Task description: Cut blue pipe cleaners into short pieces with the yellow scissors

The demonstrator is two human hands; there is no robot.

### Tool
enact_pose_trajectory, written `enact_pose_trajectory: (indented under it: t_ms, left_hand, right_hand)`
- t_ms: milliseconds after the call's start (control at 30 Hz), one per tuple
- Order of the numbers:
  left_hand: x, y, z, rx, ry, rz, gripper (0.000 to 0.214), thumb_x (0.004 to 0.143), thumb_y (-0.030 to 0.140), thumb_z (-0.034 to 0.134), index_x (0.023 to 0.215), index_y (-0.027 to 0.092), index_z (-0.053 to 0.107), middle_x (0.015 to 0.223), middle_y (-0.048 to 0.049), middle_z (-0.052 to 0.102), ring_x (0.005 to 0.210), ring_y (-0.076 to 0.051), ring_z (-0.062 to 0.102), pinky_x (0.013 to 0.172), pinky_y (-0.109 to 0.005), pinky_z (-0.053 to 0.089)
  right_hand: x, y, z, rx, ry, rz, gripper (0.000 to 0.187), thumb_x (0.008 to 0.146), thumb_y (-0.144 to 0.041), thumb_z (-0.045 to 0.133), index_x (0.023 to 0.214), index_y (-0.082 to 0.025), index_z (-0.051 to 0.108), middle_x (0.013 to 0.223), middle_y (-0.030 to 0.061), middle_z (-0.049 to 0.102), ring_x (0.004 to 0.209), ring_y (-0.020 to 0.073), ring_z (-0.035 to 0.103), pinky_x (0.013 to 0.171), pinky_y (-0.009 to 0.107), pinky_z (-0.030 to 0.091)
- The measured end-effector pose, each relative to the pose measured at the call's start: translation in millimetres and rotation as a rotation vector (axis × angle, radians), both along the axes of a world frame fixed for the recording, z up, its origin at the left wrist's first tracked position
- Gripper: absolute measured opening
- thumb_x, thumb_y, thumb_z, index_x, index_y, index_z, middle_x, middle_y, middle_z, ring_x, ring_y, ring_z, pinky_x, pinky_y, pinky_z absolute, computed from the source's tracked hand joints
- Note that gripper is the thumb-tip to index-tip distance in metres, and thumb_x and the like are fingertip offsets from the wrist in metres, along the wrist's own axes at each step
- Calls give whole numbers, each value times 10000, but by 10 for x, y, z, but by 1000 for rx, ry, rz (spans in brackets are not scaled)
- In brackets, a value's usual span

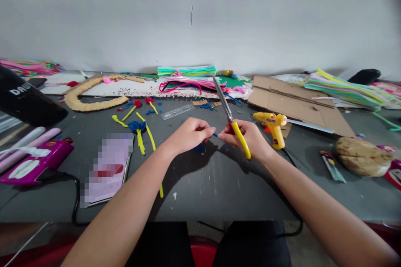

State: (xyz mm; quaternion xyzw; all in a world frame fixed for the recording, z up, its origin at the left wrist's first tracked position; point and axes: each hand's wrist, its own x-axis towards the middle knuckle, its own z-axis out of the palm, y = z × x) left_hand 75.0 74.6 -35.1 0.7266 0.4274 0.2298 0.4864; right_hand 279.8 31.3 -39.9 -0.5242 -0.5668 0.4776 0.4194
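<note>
My left hand (196, 133) is closed in a pinch on one end of a short blue pipe cleaner (215, 135). My right hand (246, 137) holds yellow-handled scissors (239, 133), blades pointing up and away, while its thumb and finger meet the other end of the blue piece. Something dark blue (199, 148) shows beneath my left hand, partly hidden by it. Left of that hand lies a blue pipe-cleaner flower (137, 126) with yellow stems. A long yellow pipe cleaner (147, 129) runs beside it and passes behind my left forearm.
A yellow glue gun (272, 125) stands right of my right hand, its cord trailing frontward. Cardboard (294, 104) lies behind it. A phone (109, 171) and a purple device (40, 160) are at left. A clear ruler (178, 112) and pipe-cleaner bundles (347, 87) lie farther back.
</note>
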Motion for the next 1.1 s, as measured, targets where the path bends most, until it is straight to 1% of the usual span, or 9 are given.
enact_pose_trajectory:
  t_ms: [133, 233, 333, 467, 600, 767, 867, 967, 1100]
  left_hand:
    - [-147, 68, 72, 54, 77, 64, 363, 863, 500, 585, 694, 185, 644, 659, -15, 609, 633, -148, 532, 609, -289, 378]
    - [-364, 146, 134, 42, 286, 76, 354, 820, 485, 592, 623, 192, 605, 618, -7, 569, 561, -136, 457, 553, -292, 314]
    - [-591, 223, 161, 1, 555, 97, 300, 726, 410, 622, 527, 199, 545, 529, 12, 438, 508, -131, 366, 516, -302, 233]
    - [-775, 286, 143, -52, 702, 54, 264, 667, 419, 641, 525, 211, 563, 539, 9, 464, 518, -145, 395, 519, -301, 244]
    - [-846, 311, 93, 15, 692, 100, 257, 635, 455, 698, 556, 224, 618, 527, 4, 533, 502, -154, 455, 504, -281, 286]
    - [-839, 332, 19, 233, 553, 150, 217, 679, 459, 715, 673, 242, 710, 673, -43, 701, 564, -179, 575, 505, -259, 349]
    - [-773, 313, 24, 331, 482, 205, 241, 758, 472, 667, 728, 242, 734, 747, -59, 733, 613, -195, 613, 512, -264, 361]
    - [-710, 285, 53, 371, 444, 239, 297, 810, 503, 628, 718, 238, 728, 704, -53, 715, 588, -195, 599, 521, -277, 365]
    - [-676, 283, 60, 361, 483, 245, 253, 813, 480, 640, 771, 254, 746, 776, -49, 737, 665, -209, 631, 581, -288, 406]
  right_hand:
    - [44, 20, 4, -33, -34, -29, 495, 580, -553, 867, 749, -183, 586, 593, -31, 570, 496, 87, 440, 465, 244, 351]
    - [99, 56, -41, -41, -70, -51, 508, 628, -606, 824, 783, -183, 589, 607, 3, 606, 499, 105, 458, 465, 258, 346]
    - [155, 91, -86, 12, -139, -118, 502, 636, -606, 817, 802, -179, 609, 677, 31, 638, 561, 131, 506, 521, 285, 403]
    - [192, 94, -93, 103, -292, -174, 472, 646, -593, 815, 736, -193, 582, 658, 8, 584, 609, 146, 501, 555, 293, 387]
    - [215, 69, -99, 169, -567, -233, 505, 701, -633, 756, 634, -211, 486, 580, -16, 506, 556, 129, 418, 521, 289, 295]
    - [275, 83, -131, 265, -799, -294, 430, 687, -620, 756, 822, -232, 629, 726, 20, 645, 621, 175, 524, 556, 295, 334]
    - [316, 108, -152, 298, -831, -319, 393, 686, -574, 757, 872, -238, 673, 730, 28, 658, 637, 193, 544, 563, 298, 339]
    - [342, 122, -170, 305, -823, -316, 312, 700, -517, 745, 779, -223, 675, 653, 19, 623, 620, 190, 522, 560, 301, 326]
    - [320, 102, -127, 279, -701, -338, 372, 708, -567, 742, 736, -209, 643, 631, 13, 595, 589, 166, 485, 549, 297, 317]
